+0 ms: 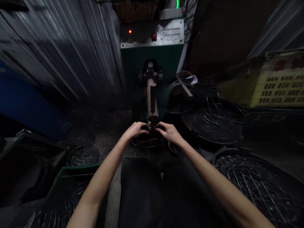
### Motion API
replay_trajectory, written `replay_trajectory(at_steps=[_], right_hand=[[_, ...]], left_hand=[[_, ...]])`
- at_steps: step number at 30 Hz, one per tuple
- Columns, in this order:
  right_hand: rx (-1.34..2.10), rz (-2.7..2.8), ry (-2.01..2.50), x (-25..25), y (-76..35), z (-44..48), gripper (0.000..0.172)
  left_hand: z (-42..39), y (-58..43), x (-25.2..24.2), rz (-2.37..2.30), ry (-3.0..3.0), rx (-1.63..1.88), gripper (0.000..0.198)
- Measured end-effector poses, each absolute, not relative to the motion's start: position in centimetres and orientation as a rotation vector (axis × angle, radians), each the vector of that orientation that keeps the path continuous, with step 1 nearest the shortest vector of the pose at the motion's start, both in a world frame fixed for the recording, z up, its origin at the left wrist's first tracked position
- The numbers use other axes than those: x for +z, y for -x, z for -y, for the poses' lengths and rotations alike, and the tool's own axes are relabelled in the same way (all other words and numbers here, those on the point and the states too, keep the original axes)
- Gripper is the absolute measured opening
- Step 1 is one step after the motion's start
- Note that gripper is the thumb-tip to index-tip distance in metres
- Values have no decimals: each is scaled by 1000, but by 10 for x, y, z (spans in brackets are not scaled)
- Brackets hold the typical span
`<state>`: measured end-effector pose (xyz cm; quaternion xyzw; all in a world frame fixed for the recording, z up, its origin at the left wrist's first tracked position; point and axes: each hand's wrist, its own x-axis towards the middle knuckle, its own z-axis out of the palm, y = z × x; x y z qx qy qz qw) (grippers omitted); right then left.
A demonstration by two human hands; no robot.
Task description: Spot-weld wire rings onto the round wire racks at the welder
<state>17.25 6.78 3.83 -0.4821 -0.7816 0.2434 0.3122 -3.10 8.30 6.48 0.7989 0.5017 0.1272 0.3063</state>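
Note:
My left hand [135, 130] and my right hand [168, 132] meet at the tip of a long tan metal arm [152, 101] that juts from a machine. Both hands curl over a dark bundle of wire hoops [149, 142] just below the arm's end. The arm's tip sits between my hands. The lower part of the bundle is in shadow, and my fingers hide its top. The arm rises to a black clamp head [150, 73] on the machine's green cabinet [152, 53].
Above the cabinet is a metal control panel [152, 34] with a lit red lamp. Heaps of wire hoops lie to the right [213, 123], lower right [256, 186] and left [83, 155]. A green crate [71, 177] sits lower left. A corrugated metal wall [59, 47] stands left.

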Motion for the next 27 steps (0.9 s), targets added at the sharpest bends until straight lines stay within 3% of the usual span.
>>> replay_trajectory(at_steps=[7,13,21,27], right_hand=[[430,1823,1378,20,-222,-63,18],[536,1967,1424,-13,-247,-70,19],[352,2058,1364,14,-206,-50,22],[347,2153,1410,25,-186,-40,22]], left_hand=[[-89,28,67,-1374,-2111,259,32],[-93,37,60,-1367,-2084,265,37],[-72,54,56,-1423,-2076,491,49],[-67,20,59,-1400,-2259,350,33]])
